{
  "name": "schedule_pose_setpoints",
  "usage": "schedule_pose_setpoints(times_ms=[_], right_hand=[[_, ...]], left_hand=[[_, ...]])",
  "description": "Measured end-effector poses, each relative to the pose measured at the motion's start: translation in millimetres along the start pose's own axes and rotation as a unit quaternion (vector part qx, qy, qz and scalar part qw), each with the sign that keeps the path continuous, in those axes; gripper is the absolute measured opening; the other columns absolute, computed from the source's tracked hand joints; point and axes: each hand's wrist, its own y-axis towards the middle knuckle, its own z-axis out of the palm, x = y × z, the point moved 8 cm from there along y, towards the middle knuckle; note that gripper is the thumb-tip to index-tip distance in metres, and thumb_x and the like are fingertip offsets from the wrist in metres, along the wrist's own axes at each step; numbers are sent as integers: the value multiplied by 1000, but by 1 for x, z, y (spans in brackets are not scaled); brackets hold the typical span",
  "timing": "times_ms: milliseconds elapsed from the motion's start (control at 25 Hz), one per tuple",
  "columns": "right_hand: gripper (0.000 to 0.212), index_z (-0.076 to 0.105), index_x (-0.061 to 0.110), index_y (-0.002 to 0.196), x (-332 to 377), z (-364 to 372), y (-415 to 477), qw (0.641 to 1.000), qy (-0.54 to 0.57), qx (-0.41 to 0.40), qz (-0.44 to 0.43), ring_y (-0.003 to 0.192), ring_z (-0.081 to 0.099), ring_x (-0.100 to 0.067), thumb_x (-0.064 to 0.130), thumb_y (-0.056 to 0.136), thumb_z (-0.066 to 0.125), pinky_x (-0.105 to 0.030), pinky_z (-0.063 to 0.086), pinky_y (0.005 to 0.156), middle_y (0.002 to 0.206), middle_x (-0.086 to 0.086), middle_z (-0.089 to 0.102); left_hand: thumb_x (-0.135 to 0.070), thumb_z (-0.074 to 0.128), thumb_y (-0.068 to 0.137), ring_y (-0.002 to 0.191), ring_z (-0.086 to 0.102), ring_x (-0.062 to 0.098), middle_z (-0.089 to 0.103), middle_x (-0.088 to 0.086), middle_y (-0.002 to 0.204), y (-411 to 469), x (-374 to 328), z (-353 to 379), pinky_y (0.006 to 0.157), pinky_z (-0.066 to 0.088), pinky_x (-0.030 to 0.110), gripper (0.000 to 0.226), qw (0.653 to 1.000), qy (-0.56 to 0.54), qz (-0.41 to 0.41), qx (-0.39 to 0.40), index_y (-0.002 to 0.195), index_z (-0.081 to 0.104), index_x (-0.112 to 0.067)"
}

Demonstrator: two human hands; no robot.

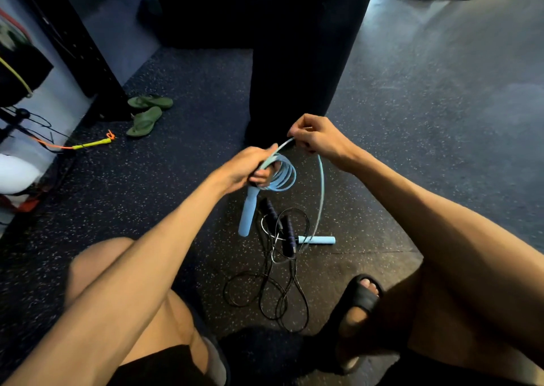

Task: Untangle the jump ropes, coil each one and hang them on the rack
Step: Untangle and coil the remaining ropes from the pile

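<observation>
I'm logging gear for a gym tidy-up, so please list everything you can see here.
Light blue plastic jump rope: one, light blue, coiled at the left hand, one handle hanging, the other on the floor.
Black thin-cord jump rope with dark handles: one, black, tangled on the floor under the coil.
Orange-cord jump rope with yellow-green handle: one, floor at far left.
Green rubber flip-flops: two, green, beside the black metal rack post.
Black slide sandal: one, on the person's foot.
Left hand: grips the coil.
Right hand: pinches the rope above it.
</observation>
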Motion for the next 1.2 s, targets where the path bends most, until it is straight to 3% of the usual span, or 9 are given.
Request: schedule_pose_setpoints(times_ms=[160, 280, 400, 520, 680, 800, 920, 1040, 1200], right_hand=[[15, 51, 20, 84, -21, 3, 4, 1000, -20, -5, 12, 64, 46, -8, 15, 97, 57, -25, 40, 59, 73, 1, 52], [13, 49, 12, 88, -32, 7, 1, 998, -15, 3, 54, 61, 56, -17, 11, 100, 51, -28, 46, 57, 71, -7, 58], [18, 49, 7, 86, -42, 31, -11, 987, 2, 118, 110, 69, 66, -30, 10, 103, 44, -35, 53, 62, 76, -17, 66], [10, 48, 5, 97, -50, 54, -24, 963, 19, 209, 167, 72, 71, -30, 12, 104, 44, -29, 54, 57, 84, -23, 71], [11, 49, 4, 105, -46, 75, -31, 951, -1, 268, 156, 72, 68, -28, 8, 97, 55, -26, 51, 59, 83, -20, 70], [16, 54, -2, 107, -31, 73, -24, 964, 7, 247, 101, 71, 59, -28, 6, 95, 59, -34, 48, 64, 81, -18, 60], [18, 56, 0, 108, -25, 68, -22, 964, 17, 247, 101, 69, 59, -27, 15, 99, 54, -35, 56, 63, 80, -18, 54], [21, 54, 4, 109, -37, 72, -27, 945, 13, 291, 150, 72, 67, -34, 23, 102, 50, -43, 58, 72, 77, -20, 63], [18, 52, 0, 111, -55, 74, -32, 917, -35, 341, 203, 90, 71, -38, 15, 100, 52, -43, 58, 85, 93, -27, 72]], left_hand=[[-43, 33, 101, 30, 16, 8, 21, -7, 35, -1, -20, 7, 43, 16, 24, 52, 987, -151, 9, 51, 63, 50, -11], [-36, 30, 103, 32, 22, 7, 27, -6, 40, -1, -38, 0, 44, 23, 23, 46, 962, -264, 67, 36, 70, 50, -11], [-34, 26, 105, 43, 34, 11, 37, -2, 50, -2, -47, -20, 56, 32, 24, 42, 919, -374, 114, -43, 83, 50, -8], [-29, 30, 106, 55, 46, 15, 48, 3, 62, -3, -40, -49, 62, 43, 26, 40, 884, -409, 145, -173, 87, 55, -4], [-21, 39, 105, 52, 62, 17, 63, 4, 58, -14, -33, -70, 59, 54, 28, 33, 913, -204, 177, -305, 90, 59, 1], [-17, 42, 103, 50, 64, 14, 66, 0, 54, -14, -36, -61, 57, 52, 25, 25, 929, 28, 193, -314, 90, 56, -2], [-22, 48, 101, 55, 63, 5, 70, 3, 65, -13, -38, -54, 64, 49, 24, 26, 911, 208, 174, -310, 89, 61, -3], [-16, 49, 100, 46, 60, 6, 68, 17, 68, -14, -39, -46, 52, 50, 18, 28, 914, 221, 164, -297, 91, 58, 9], [-17, 49, 100, 48, 61, 19, 65, 18, 66, -12, -35, -51, 49, 55, 31, 27, 912, 206, 148, -321, 93, 54, 8]])
